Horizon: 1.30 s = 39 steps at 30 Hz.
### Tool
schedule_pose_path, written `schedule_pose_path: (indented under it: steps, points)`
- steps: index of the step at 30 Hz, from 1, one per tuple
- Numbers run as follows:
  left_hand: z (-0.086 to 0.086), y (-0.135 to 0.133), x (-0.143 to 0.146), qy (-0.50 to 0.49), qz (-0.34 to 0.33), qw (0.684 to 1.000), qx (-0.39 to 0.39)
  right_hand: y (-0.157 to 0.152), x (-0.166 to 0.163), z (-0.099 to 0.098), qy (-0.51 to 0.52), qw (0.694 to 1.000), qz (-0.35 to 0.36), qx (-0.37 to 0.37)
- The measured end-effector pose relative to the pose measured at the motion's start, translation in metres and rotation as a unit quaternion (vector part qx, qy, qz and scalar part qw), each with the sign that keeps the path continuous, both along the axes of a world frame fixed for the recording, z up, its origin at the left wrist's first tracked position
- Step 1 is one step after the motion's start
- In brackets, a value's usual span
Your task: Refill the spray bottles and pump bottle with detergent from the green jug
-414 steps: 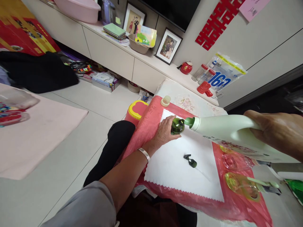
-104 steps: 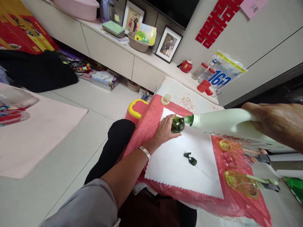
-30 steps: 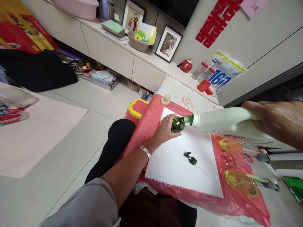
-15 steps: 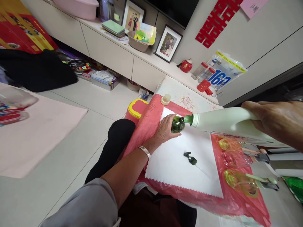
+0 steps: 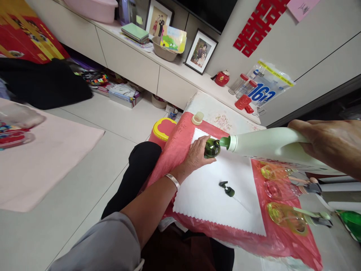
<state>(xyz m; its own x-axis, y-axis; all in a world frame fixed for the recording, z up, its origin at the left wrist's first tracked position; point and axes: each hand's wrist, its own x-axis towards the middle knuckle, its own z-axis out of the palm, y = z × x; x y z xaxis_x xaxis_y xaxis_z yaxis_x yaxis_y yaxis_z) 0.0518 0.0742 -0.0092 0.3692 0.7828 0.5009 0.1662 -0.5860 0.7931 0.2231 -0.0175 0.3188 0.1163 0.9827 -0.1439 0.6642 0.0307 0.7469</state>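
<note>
My left hand (image 5: 199,153) is wrapped round a dark green glass-like bottle (image 5: 212,148) standing on a white scalloped sheet (image 5: 197,199). At the right, my right hand (image 5: 329,141) grips the handle of a large pale green jug (image 5: 267,145), tipped almost level. The jug's green spout (image 5: 225,142) meets the small bottle's mouth; whether liquid is flowing I cannot make out. A dark green pump head (image 5: 227,189) with a thin clear tube lies on the sheet. Beyond the bottle sits a pale cap (image 5: 197,118).
Several coloured pump bottles, among them a yellow one (image 5: 287,217), stand along the right of the red plastic cover (image 5: 186,222). A pink and yellow stool (image 5: 162,131) is left of the table. Behind runs a low cabinet (image 5: 129,62) with framed photos.
</note>
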Motion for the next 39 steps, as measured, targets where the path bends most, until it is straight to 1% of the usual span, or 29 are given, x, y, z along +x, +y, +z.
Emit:
schedule_pose_path:
  steps: [4, 8, 14, 18, 29, 39]
  points:
    - [0.001, -0.0002, -0.0001, 0.001, 0.001, 1.0, 0.0, 0.0003, -0.001, 0.0004, -0.006, 1.0, -0.004, -0.011]
    - [0.0016, -0.0003, -0.0005, -0.001, 0.001, 1.0, 0.002, 0.0015, -0.0001, 0.0003, 0.0, 1.0, -0.012, -0.004]
    - [-0.0025, 0.0008, 0.001, 0.0, 0.006, 1.0, 0.006, -0.001, 0.0028, -0.0001, 0.002, 1.0, 0.001, 0.004]
    - [-0.002, 0.0009, 0.0012, 0.001, 0.002, 1.0, 0.005, -0.0006, 0.0008, -0.0001, 0.005, 1.0, 0.002, -0.001]
    - [0.0009, -0.0004, -0.0003, 0.001, 0.002, 1.0, 0.002, 0.0024, -0.0064, 0.0007, 0.009, 1.0, -0.027, -0.007]
    - [-0.0007, 0.0003, 0.0008, 0.001, 0.004, 1.0, 0.008, 0.0016, -0.0049, 0.0013, 0.008, 1.0, -0.016, 0.004]
